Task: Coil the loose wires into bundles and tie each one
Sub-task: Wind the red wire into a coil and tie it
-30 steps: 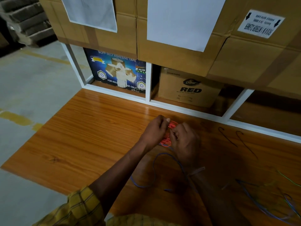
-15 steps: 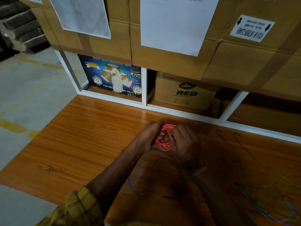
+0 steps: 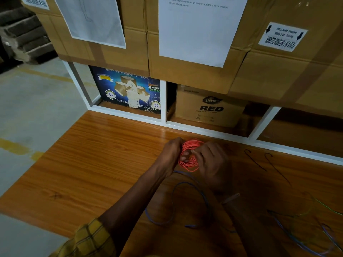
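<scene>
Since the earlier frame, the orange wire coil [image 3: 189, 156] has been opened out rounder and is gripped between the left hand [image 3: 171, 154] and right hand [image 3: 211, 160], fingers curled round its loops near the wooden surface's [image 3: 92, 164] back edge, likely to keep it from springing apart before tying.

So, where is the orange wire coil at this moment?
In the head view, the orange wire coil sits mid-frame, gripped between the left hand and right hand, above the wooden table.
</scene>
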{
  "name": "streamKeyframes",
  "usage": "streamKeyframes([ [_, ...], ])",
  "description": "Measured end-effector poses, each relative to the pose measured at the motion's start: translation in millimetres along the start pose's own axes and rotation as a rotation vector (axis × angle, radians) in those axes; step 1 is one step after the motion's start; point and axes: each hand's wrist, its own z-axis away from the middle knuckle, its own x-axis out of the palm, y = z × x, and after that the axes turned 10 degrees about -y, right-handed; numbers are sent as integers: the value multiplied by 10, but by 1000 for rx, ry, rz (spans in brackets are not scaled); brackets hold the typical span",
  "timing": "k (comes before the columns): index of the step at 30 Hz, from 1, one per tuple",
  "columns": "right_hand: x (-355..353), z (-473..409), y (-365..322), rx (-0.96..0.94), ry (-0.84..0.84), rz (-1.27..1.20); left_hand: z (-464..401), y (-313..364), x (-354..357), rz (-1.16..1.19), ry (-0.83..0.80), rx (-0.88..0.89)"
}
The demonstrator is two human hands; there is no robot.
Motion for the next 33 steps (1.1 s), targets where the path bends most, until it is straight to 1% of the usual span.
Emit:
streamKeyframes([
  [2,-4,-3,37,46,-44,-58,5,-4,19,-11,12,20],
  [5,16,5,68,24,-48,-50,23,-5,16,-35,-17,27],
  [9,30,8,129,-7,-143,-85,13,-1,-35,-134,-58,38],
  [11,32,2,150,-3,-164,-95,-1,5,-47,-177,-62,50],
  [17,84,2,165,0,-137,-199,-30,12,-113,-174,-53,48],
  [26,149,5,153,133,-81,-226,68,63,-105,-103,-187,58],
  [30,136,-13,188,102,-72,-299,101,110,-107,-53,-213,91],
  [33,115,-30,200,103,-79,-334,76,106,-148,-72,-223,96],
])
